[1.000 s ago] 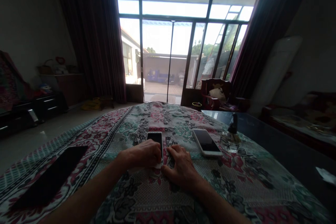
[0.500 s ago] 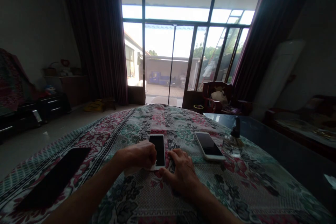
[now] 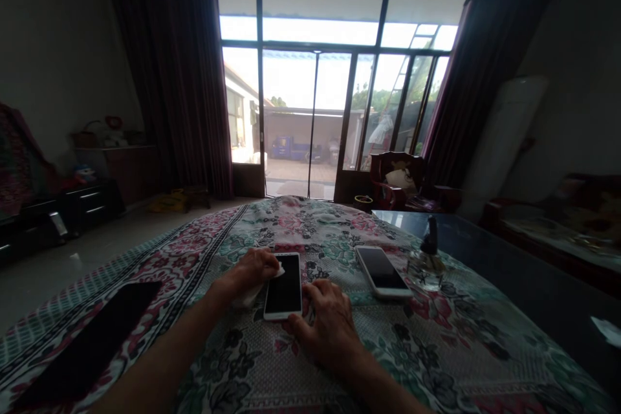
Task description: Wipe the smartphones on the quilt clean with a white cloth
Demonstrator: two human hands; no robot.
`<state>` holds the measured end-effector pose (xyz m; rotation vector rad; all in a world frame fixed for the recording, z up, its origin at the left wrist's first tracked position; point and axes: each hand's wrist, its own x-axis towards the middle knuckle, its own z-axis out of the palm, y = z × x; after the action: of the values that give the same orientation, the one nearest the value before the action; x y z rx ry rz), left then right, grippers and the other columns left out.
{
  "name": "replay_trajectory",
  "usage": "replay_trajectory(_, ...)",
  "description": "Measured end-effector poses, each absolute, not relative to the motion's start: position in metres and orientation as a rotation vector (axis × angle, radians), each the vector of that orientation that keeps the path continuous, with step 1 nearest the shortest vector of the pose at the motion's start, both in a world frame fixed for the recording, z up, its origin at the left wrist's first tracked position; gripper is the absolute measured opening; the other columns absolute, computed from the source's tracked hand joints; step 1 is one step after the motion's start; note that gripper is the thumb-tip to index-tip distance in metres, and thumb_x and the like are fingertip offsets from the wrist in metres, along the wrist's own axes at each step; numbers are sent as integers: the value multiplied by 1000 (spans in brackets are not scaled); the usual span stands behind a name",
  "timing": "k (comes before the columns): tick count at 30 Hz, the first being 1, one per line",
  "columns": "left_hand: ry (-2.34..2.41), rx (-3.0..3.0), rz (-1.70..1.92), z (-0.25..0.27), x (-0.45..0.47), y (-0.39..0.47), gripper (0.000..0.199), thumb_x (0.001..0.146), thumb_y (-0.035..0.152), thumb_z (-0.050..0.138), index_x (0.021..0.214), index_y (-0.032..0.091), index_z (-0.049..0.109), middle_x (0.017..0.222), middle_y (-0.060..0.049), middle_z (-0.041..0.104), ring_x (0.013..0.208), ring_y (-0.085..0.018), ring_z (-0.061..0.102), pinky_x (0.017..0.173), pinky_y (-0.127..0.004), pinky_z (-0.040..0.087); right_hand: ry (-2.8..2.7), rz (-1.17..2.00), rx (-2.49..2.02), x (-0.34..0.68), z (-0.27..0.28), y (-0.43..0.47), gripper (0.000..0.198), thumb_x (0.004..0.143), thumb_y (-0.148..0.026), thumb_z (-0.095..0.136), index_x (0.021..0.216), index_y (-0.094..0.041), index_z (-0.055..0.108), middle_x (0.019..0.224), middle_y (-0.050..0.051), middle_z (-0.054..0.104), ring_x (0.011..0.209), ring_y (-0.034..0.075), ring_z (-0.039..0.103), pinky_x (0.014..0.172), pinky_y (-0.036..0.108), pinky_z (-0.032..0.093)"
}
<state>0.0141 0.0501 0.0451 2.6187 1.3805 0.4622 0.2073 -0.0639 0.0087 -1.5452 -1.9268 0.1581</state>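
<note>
A white smartphone (image 3: 283,291) with a dark screen lies face up on the floral tablecloth (image 3: 272,369). My left hand (image 3: 252,270) is closed on a crumpled white tissue (image 3: 280,270), which rests against the upper left part of the screen. More white material shows under that hand, left of the phone. My right hand (image 3: 330,320) rests on the cloth with thumb and fingers apart. Its thumb touches the phone's lower right corner, and the index fingertip is beside the right edge.
A second white phone (image 3: 383,272) lies to the right, beside a clear glass bottle (image 3: 427,265) with a dark top. On the left is a flat black rectangular piece (image 3: 92,343). Past the cloth, a dark tabletop (image 3: 485,252) extends right. A wooden chair (image 3: 395,174) stands near the glass doors.
My left hand has moved from the lower left of the phone up to its upper left edge, uncovering more of the screen. My right hand stays at the lower right corner.
</note>
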Motion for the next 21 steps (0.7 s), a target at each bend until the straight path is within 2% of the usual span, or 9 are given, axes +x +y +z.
replay_trajectory(6, 1478, 2613, 452, 50, 26, 73, 18, 79, 14, 59, 81, 19, 76, 82, -2, 71, 75, -14, 62, 74, -22, 44, -1924, 151, -1540, 208, 8, -64, 30, 75, -40, 68, 101, -25, 64, 108, 7, 59, 105, 29, 50, 91, 40, 34)
replay_trajectory(11, 1561, 2595, 436, 49, 38, 96, 19, 75, 10, 59, 76, 18, 76, 74, -3, 72, 76, -17, 64, 77, -24, 45, -1915, 169, -1556, 208, 9, -64, 32, 78, -39, 66, 106, -25, 64, 110, 7, 59, 105, 28, 51, 92, 40, 35)
replay_trajectory(16, 1634, 2579, 463, 39, 42, 102, 24, 82, 12, 52, 83, 15, 77, 85, -9, 75, 83, -21, 66, 80, -28, 46, -1900, 191, -1582, 207, 12, -65, 32, 79, -38, 65, 107, -24, 65, 112, 7, 59, 106, 28, 51, 92, 40, 35)
replay_trajectory(21, 1598, 2582, 449, 36, 37, 94, 24, 83, 15, 54, 87, 18, 77, 88, -6, 77, 80, -17, 67, 76, -23, 46, -1886, 207, -1566, 207, 13, -66, 29, 76, -37, 67, 103, -24, 66, 109, 6, 60, 106, 27, 51, 92, 39, 34)
